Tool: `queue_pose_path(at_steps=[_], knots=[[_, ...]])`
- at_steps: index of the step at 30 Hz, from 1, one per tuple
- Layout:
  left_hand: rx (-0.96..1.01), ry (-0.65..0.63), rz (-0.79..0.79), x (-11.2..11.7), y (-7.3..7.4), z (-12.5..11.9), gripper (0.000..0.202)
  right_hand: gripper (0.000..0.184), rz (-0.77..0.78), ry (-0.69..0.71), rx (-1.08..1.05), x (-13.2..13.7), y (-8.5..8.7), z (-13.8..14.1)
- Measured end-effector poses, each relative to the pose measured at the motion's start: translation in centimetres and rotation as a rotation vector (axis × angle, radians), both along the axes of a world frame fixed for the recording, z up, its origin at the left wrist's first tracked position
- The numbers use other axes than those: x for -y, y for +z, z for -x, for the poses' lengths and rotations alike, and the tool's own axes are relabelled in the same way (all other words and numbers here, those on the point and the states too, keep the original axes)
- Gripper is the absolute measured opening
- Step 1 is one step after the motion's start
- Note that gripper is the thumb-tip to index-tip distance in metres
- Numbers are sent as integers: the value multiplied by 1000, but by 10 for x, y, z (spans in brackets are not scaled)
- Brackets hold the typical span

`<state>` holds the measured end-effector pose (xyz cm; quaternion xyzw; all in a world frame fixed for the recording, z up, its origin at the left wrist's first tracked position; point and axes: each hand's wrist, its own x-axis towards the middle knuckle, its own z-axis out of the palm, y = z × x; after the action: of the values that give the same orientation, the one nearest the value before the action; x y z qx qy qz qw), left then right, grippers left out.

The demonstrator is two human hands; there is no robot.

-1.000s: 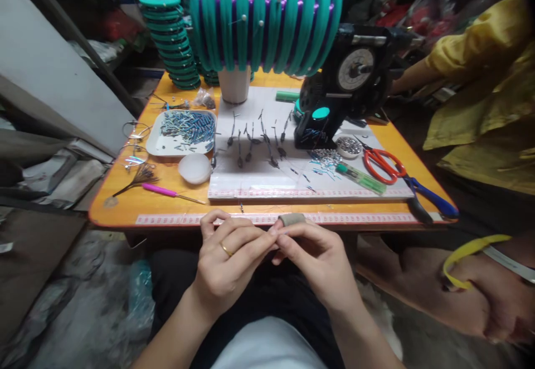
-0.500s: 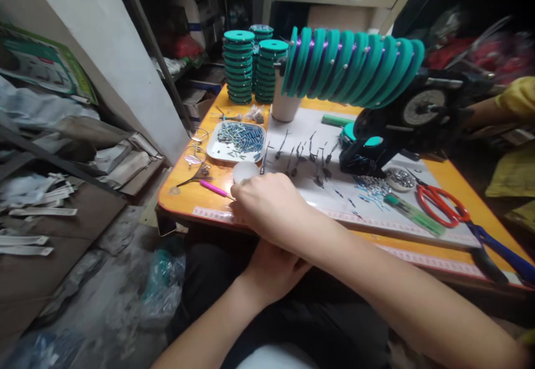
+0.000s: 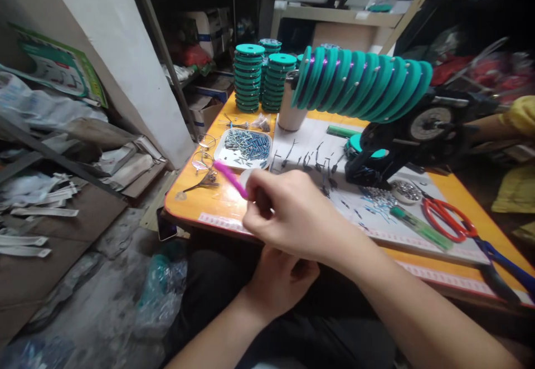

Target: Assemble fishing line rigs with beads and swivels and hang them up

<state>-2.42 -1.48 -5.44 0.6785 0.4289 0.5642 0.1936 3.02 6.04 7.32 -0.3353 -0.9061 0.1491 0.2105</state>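
Note:
My right hand [image 3: 288, 204] is raised over the near edge of the table, its thumb and fingers pinched round a slim pink-handled tool [image 3: 229, 178]. The handle slants up to the left; its thin metal end is hidden by my fingers. Lower down, just over my lap, my left hand [image 3: 276, 280] is closed with curled fingers, partly behind the right wrist. What it holds, if anything, cannot be seen. Just behind the right hand is a round whitish lid or dish [image 3: 247, 176], partly covered. A white tray [image 3: 221, 160] of small blue-grey tubular pieces stands beyond.
A row of teal spools [image 3: 363, 85] sits on a black machine [image 3: 401, 135]. Stacked spools [image 3: 249, 79] stand behind. To the right lie red-handled scissors [image 3: 449, 221], blue-handled pliers [image 3: 501, 260] and a green tube [image 3: 422, 228]. Another person's yellow sleeve [image 3: 522, 113] shows at far right.
My right hand has picked the pink-handled tool up off the table and lifted it. My left hand stays low, closed over my lap. The camera view has shifted slightly.

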Motion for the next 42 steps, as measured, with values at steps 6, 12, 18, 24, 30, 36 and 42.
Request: queue_pose_path(at_steps=[6,12,18,24,30,36,42], knots=[[375,-50,95,-3,11,2,20,10,294,-220,-895,24,-19,-79],[661,-129,275,-6,24,7,17,13,365,-330,-1111,61,-75,-85],[797,-196,382,-9,21,13,17,16,168,-437,-1084,74,-86,-67],[865,-250,416,-11,20,14,18,15,96,-413,-1004,71,-78,-64],[865,-253,433,-9,21,16,18,24,88,-432,-995,71,-80,-65],[877,-268,427,-10,21,15,18,26,88,-426,-994,72,-81,-66],[875,-277,422,-10,21,15,18,25,75,-429,-982,71,-82,-67]])
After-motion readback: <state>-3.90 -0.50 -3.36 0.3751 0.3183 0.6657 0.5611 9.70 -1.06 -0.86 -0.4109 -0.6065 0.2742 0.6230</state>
